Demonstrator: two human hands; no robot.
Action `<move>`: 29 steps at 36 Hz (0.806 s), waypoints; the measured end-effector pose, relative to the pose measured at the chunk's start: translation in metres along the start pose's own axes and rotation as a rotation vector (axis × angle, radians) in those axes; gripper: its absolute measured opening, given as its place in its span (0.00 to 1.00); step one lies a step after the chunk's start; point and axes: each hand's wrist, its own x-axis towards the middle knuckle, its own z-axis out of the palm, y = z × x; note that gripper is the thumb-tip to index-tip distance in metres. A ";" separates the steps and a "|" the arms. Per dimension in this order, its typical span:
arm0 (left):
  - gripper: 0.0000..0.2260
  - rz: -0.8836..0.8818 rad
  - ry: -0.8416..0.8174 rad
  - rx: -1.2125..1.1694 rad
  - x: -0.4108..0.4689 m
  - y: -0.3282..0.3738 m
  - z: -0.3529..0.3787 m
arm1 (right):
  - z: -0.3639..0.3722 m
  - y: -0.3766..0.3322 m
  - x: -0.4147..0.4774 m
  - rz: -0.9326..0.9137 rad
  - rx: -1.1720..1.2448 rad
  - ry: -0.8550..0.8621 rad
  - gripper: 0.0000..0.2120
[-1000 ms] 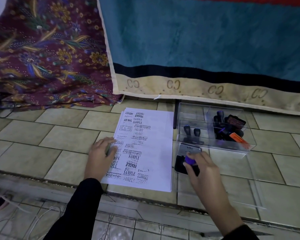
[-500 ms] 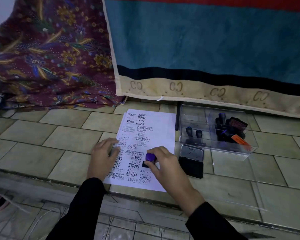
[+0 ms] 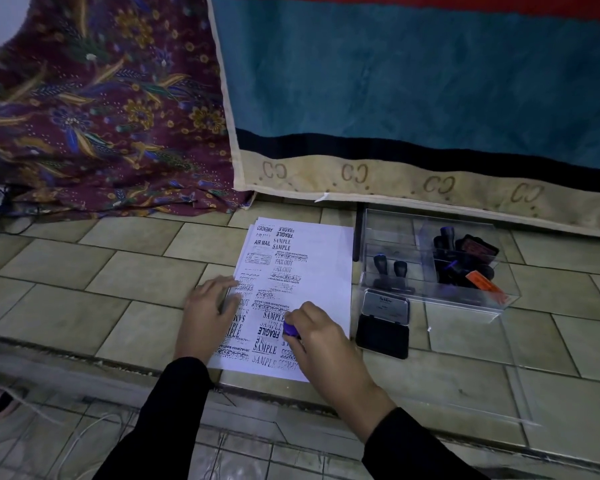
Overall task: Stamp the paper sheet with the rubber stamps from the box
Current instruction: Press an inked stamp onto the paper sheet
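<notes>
A white paper sheet [image 3: 323,265] lies on the tiled floor, its left and lower parts covered with black stamp prints. My left hand [image 3: 208,313] lies flat on the sheet's left edge, fingers spread. My right hand [image 3: 321,344] grips a purple-handled rubber stamp [image 3: 290,330] pressed down on the lower middle of the sheet. To the right lies an open black ink pad [image 3: 382,336] with its silver lid up. Behind it stands a clear plastic box [image 3: 388,237] holding several more stamps [image 3: 463,261].
A teal blanket with a cream border [image 3: 430,181] hangs behind the box and paper. Patterned maroon cloth [image 3: 101,126] is piled at the back left. A step edge [image 3: 84,362] runs across in front of the paper. Thin cables [image 3: 80,441] lie on the lower floor.
My right hand carried the purple stamp from the ink pad leftward onto the sheet and now presses it there. My left hand stayed on the sheet's left edge.
</notes>
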 end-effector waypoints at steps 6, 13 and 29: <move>0.17 0.005 -0.006 0.013 0.000 0.000 0.000 | 0.001 0.003 0.004 0.034 0.066 0.010 0.07; 0.18 -0.010 -0.007 -0.009 0.001 -0.001 -0.001 | 0.004 0.009 -0.004 0.022 0.141 0.037 0.08; 0.14 -0.029 -0.006 -0.027 0.000 0.000 0.000 | -0.106 0.125 0.047 0.405 0.147 0.455 0.09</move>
